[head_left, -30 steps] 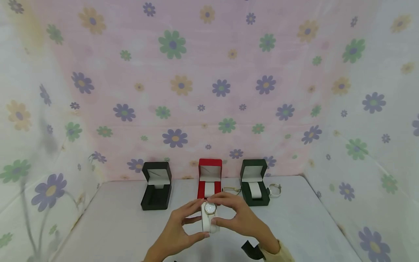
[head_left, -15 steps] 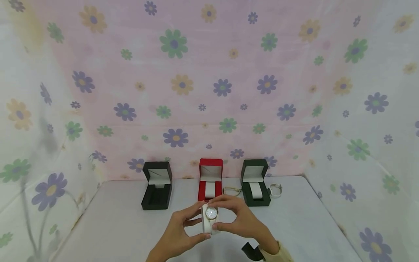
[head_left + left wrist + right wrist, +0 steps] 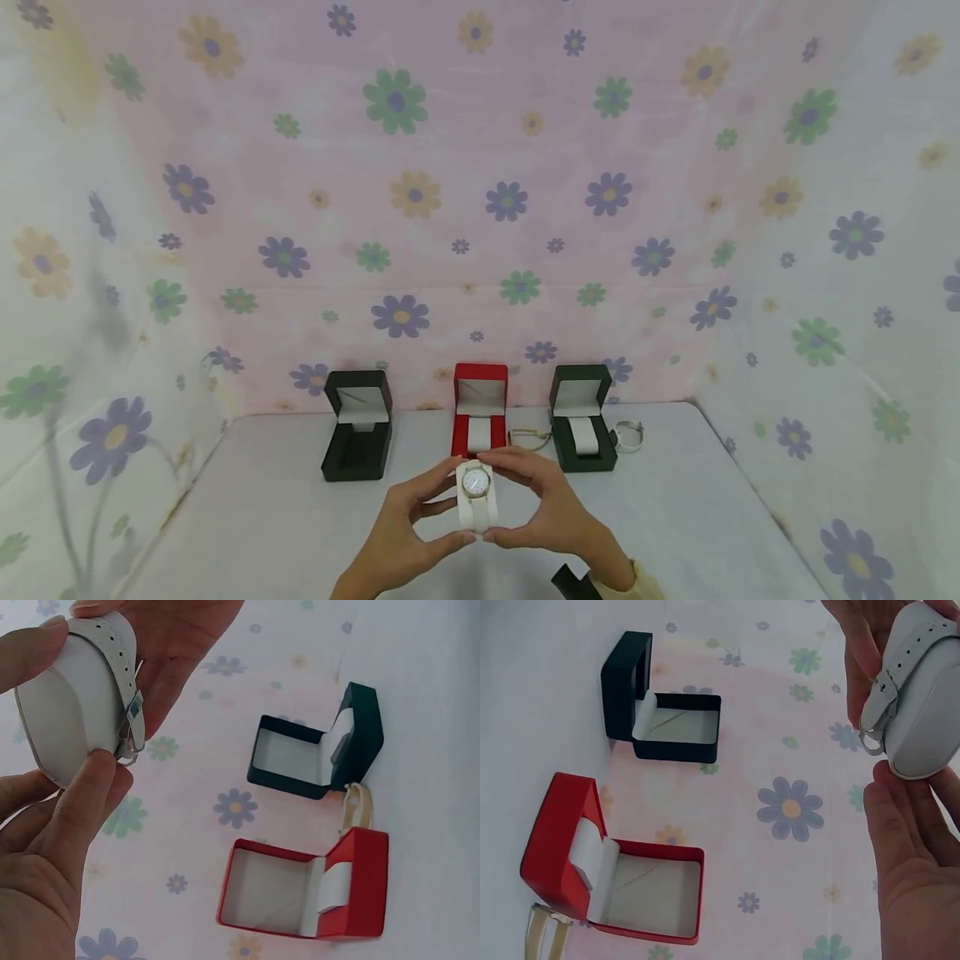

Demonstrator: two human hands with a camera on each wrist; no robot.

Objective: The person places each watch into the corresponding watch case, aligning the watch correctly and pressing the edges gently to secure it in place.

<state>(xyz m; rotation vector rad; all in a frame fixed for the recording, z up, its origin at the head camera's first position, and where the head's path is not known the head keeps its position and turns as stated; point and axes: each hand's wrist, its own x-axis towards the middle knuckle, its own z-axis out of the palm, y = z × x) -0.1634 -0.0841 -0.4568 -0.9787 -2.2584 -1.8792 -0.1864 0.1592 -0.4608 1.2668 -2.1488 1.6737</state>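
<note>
In the head view, a wristwatch [image 3: 476,482] with a round white dial, gold-toned case and white strap is wrapped around a white watch cushion [image 3: 52,712]. The left hand [image 3: 405,527] grips the cushion from the left, fingers at its top end and thumb at its bottom end. From the other side, the right hand [image 3: 553,510] holds the same cushion, thumb at the lower edge and fingertips at the upper one. Both wrist views show the cushion's underside, with the punched strap and its buckle [image 3: 135,712] lying along one side. The cushion is held above the table, dial toward the head camera.
Along the back stand three open boxes: a black box [image 3: 348,475] without a cushion, a red box [image 3: 481,372] and a dark green box [image 3: 581,374], each with a white cushion. A gold-toned watch [image 3: 530,434] and a white watch [image 3: 631,437] flank the green box.
The cushion with the watch has turned so the dial faces the head camera more squarely. The right thumb has slid from the watch strap to the cushion's lower edge.
</note>
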